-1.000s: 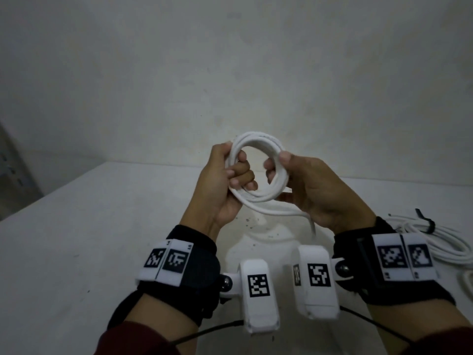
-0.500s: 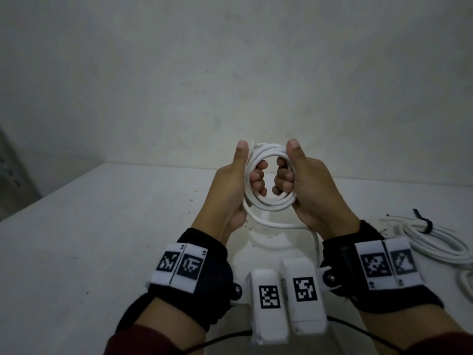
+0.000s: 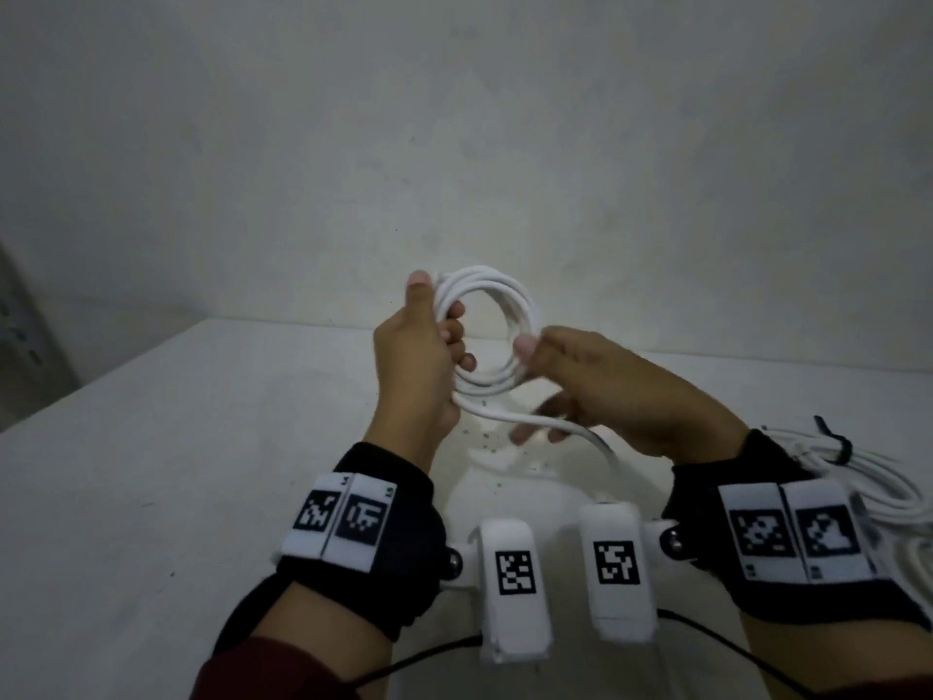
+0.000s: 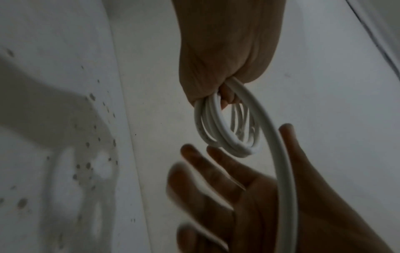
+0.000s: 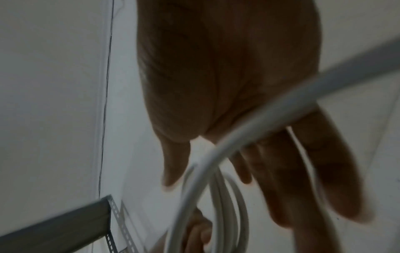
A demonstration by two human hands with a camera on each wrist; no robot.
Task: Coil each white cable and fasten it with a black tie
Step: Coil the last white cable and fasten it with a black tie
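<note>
White cable coil held upright above the desk; left hand fingers clamp its left side, right hand fingers spread, loose tail trailing right.

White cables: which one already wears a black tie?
The coiled cable lying on the table at the right; its black tie shows, while the held coil has none.

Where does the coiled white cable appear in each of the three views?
Head: coiled white cable at centre, between both hands.
Left wrist: centre, hanging from the left hand.
Right wrist: bottom centre, loops below the right hand.
Shared landmark: the loose strand running off the coil across the right palm.
</note>
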